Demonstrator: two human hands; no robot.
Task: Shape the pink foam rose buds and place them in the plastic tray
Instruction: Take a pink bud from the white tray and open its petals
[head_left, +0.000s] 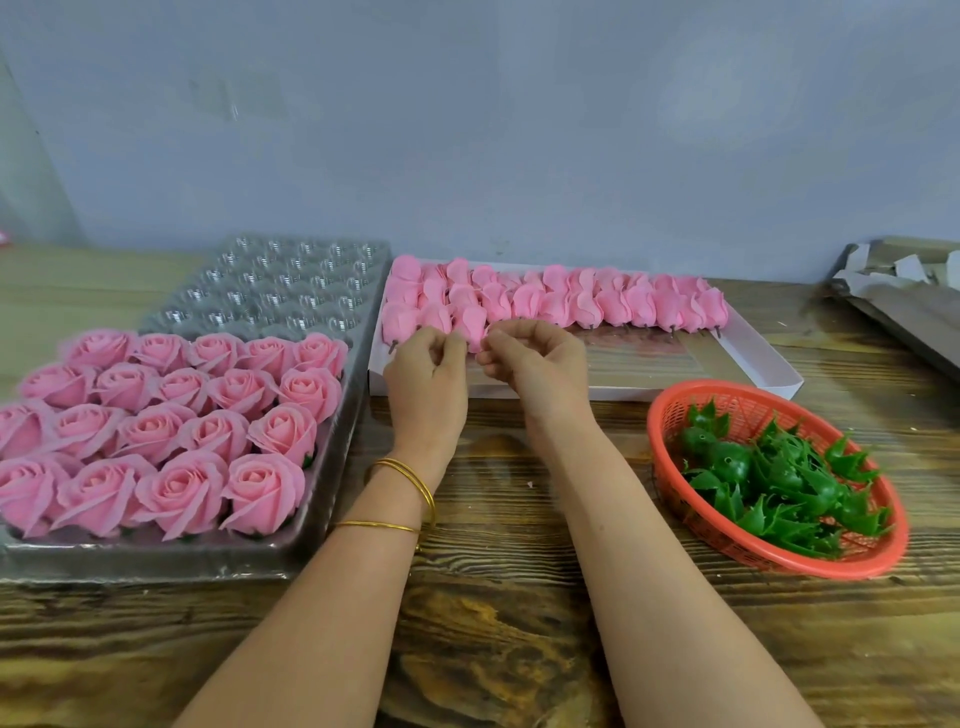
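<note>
Head view: left hand (427, 370), right hand (537, 364) pinch pink foam rose bud (471, 323), twelve o'clock.
Light touch advised; foam likely creases easily.

Forearms extended; left hand (428, 366) and right hand (537, 364), fingers curled, pinch one rose bud (470, 323) between their fingertips.

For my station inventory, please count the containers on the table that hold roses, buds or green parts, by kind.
plastic tray: 1
white box: 1
red basket: 1
Total: 3
</note>
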